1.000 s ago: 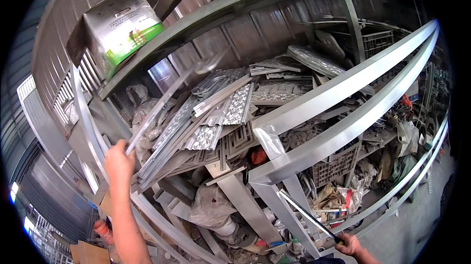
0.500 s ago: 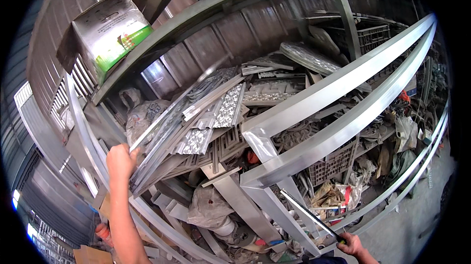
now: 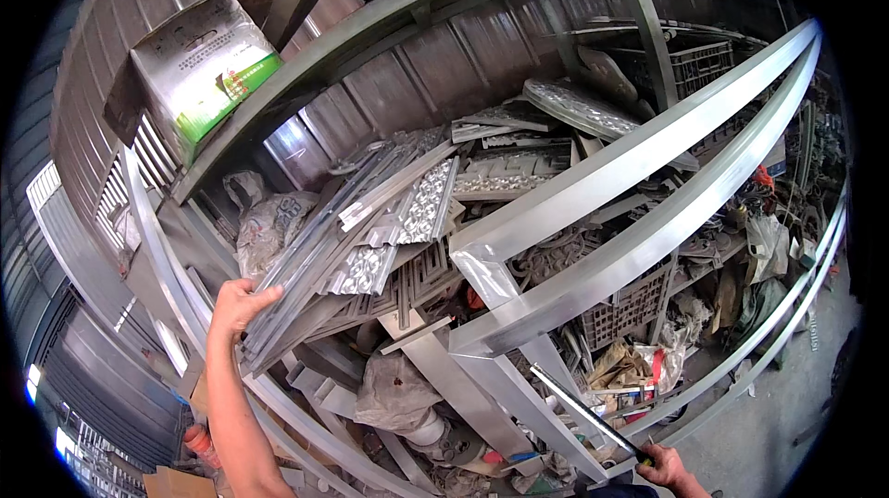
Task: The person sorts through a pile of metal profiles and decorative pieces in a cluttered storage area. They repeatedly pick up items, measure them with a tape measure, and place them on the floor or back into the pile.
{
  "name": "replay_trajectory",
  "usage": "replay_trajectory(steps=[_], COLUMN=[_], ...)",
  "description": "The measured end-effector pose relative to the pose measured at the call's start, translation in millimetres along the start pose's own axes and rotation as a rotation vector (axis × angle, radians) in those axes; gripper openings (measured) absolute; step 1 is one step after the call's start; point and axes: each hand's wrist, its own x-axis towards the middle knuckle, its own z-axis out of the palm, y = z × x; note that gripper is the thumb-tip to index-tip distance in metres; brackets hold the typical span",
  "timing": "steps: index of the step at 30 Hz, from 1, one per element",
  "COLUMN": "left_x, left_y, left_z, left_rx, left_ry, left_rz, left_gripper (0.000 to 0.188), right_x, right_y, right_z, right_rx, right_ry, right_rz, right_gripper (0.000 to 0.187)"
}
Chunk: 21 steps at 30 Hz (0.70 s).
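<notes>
Left hand [image 3: 237, 309] is at the strips [image 3: 307, 278], hold hidden, right hand's [image 3: 661, 466] fingers wrap a stick [image 3: 585, 410], and lifting strips would need a pinch.

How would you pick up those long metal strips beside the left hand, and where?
I'd probably grip the long metal strips by their near, lower-left ends, coming from the person's side, where the left hand already is. They're long and narrow, with those ends pointing toward the person; farther up, patterned panels crowd their right side.
</notes>
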Motion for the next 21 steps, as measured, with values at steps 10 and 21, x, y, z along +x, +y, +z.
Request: replay_trajectory(steps=[10,21], left_x=[-14,21], left_y=[-20,91], left_z=[-15,68], left_rx=[0.195,0.565], left_ry=[-0.021,0.303], left_rz=[0.024,0.587], left_gripper=[0.041,0.056], right_x=[16,15], right_y=[-9,-23], right_z=[-5,-11], right_rx=[-0.056,-0.013], right_ry=[0.001,-0.054], right_rz=[0.009,0.053], right_gripper=[0.036,0.044])
